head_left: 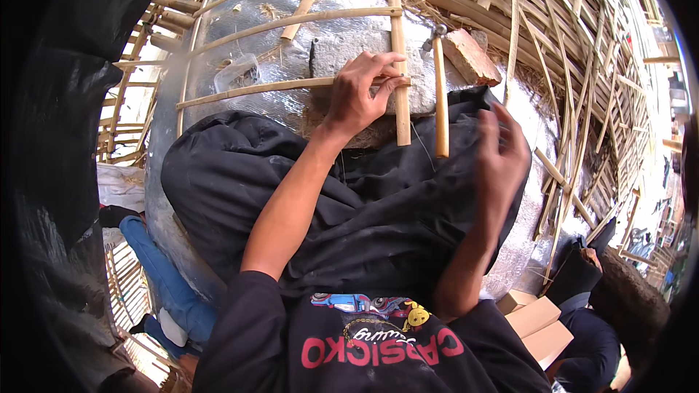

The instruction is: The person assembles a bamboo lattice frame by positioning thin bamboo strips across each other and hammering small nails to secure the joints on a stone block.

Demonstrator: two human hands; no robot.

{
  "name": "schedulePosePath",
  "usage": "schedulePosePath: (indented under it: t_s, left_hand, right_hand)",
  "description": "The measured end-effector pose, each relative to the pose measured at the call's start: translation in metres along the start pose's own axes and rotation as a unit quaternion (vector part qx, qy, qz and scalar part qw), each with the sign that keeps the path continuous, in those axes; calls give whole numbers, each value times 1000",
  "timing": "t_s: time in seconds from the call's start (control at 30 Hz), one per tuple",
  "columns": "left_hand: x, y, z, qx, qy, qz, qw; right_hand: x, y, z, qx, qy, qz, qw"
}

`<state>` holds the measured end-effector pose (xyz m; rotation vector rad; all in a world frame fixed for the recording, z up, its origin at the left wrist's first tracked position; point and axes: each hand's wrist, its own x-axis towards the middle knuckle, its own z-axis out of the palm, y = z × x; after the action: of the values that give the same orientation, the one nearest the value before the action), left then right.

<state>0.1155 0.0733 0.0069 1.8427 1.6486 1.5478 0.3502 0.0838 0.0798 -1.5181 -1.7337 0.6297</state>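
My left hand (365,91) is closed in a pinch at a bamboo frame's corner, where the end of a thin bamboo slat (255,92) crosses a thicker bamboo strip (397,36). Whatever sits between its fingertips is too small to make out. Under this joint lies a rough grey concrete block (333,58). A hammer (441,102) with a pale wooden handle lies just right of the strip, its metal head at the far end. Smeared by motion, my right hand (502,149) is above my right knee, right of the hammer; its fingers cannot be read clearly.
A reddish broken brick (472,57) lies beyond the hammer head. Heaped bamboo strips (582,65) fill the right side. At left are a clear plastic container (237,74) and more bamboo lattice (135,94). Another person's blue-clad leg (164,269) shows at lower left, cardboard boxes (535,324) at lower right.
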Motion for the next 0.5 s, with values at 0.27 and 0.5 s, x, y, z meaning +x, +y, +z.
schedulePosePath:
  t_s: [0.27,0.5]
  left_hand:
    - [-8,-3,-3,12,35,6,999]
    - [-9,-8,7,22,56,40,997]
  right_hand:
    - [-12,261,-201,-413,65,321,850]
    - [-34,334,-213,-604,103,242,752]
